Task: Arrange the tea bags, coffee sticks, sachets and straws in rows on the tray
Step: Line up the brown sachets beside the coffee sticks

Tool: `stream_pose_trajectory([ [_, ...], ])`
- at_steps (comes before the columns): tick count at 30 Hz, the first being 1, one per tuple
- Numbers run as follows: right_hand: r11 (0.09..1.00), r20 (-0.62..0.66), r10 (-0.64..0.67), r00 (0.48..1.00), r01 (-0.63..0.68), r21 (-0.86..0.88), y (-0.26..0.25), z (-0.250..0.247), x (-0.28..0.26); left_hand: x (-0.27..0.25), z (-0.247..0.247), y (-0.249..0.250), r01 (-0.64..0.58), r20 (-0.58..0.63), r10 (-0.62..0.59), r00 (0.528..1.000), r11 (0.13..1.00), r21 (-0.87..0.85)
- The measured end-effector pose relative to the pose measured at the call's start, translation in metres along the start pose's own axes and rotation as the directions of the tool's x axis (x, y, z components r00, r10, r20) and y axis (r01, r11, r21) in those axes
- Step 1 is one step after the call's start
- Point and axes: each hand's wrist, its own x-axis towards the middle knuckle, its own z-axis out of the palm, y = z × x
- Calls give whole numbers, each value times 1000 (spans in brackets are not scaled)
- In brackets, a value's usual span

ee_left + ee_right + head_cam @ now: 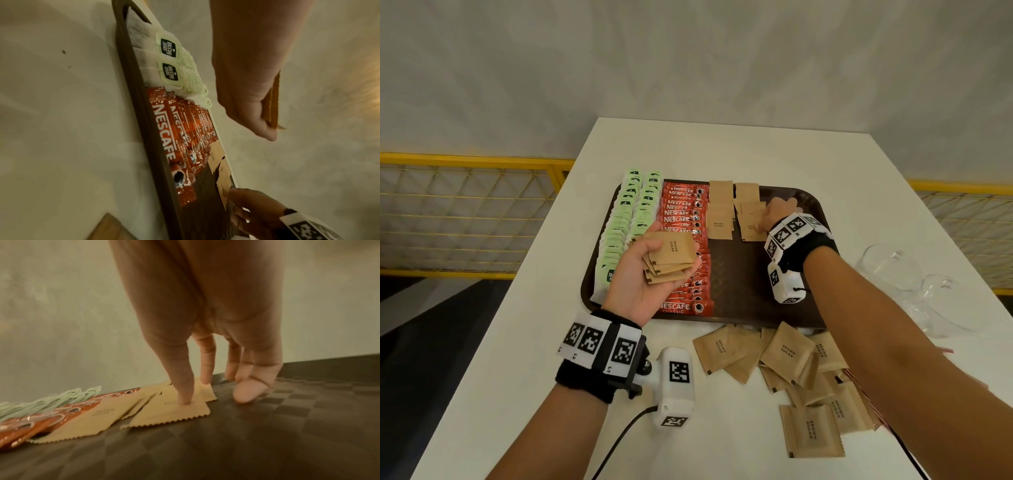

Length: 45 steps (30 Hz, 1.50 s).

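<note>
My left hand (647, 270) is palm up above the near left part of the brown tray (743, 298), fingers curled round a small stack of brown sugar sachets (671, 257); the left wrist view shows that stack edge-on against my palm. My right hand (777, 214) reaches over the far right part of the tray with its fingers straight and spread, holding nothing. In the right wrist view 1 fingertip (185, 400) presses down on a brown sachet (174, 412) lying flat on the tray floor, while another finger touches the sachet behind it and the thumb hangs just above the bare tray.

On the tray, 2 rows of green-tagged tea bags (626, 219) run along the left side, overlapping front to back. Just beside them lies 1 row of red coffee sticks (685, 212), also overlapped, running from the far rim to the near rim. To the right of the sticks are 2 short columns of sugar sachets (719, 212), both starting at the far rim and stopping about midway; the right column is the one under my right hand. The near right part of the tray is bare.

On the white table (524, 377), just in front of the tray's near rim, a loose pile of sugar sachets (791, 370) lies partly under my right forearm. 2 clear glass cups (914, 277) stand on the table to the right of the tray.
</note>
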Motion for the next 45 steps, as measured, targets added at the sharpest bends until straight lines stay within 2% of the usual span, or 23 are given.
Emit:
stream_pose_trajectory([
  [5, 992, 5, -52, 999, 51, 117, 2, 0, 0, -1, 2, -2, -18, 5, 18, 1000, 1000, 16],
  [12, 969, -1, -45, 999, 44, 245, 2, 1, -5, 0, -3, -2, -8, -13, 8, 1000, 1000, 16],
  [23, 968, 56, -44, 997, 29, 249, -1, 5, -4, 0, 0, -3, -17, -29, 18, 999, 1000, 20],
  [29, 973, 59, -34, 998, 19, 229, -2, 6, -4, 3, -1, -4, 28, 25, -28, 999, 1000, -9],
  [31, 969, 23, -24, 999, 18, 246, -3, 4, -7, 3, -1, -5, 30, 32, -30, 999, 1000, -7],
  [34, 956, -189, -99, 977, 146, 255, -5, -8, -20, 6, 1, -7, -3, 28, 2, 1000, 1000, 27],
  [35, 933, -229, -156, 961, 220, 286, -7, -14, -28, 7, 1, -8, -17, 29, 16, 999, 999, 30],
  [36, 897, -210, -222, 952, 284, 338, -9, -21, -39, 9, 2, -9, -30, 37, 29, 999, 999, 29],
  [38, 795, 0, -371, 929, 318, 516, -15, -32, -69, 11, 4, -11, -60, 64, 57, 996, 997, 50],
  [40, 697, 205, -527, 825, 281, 660, -18, -34, -93, 13, 7, -14, -91, 83, 83, 993, 991, 96],
  [41, 654, 236, -584, 776, 279, 704, -19, -32, -101, 13, 8, -16, -103, 94, 92, 991, 988, 114],
  [42, 616, 232, -615, 753, 275, 738, -18, -29, -105, 12, 8, -16, -112, 106, 99, 989, 985, 131],
  [45, 496, 209, -615, 760, 167, 852, -12, -27, -110, 8, 6, -15, -131, 160, 102, 982, 974, 185],
])
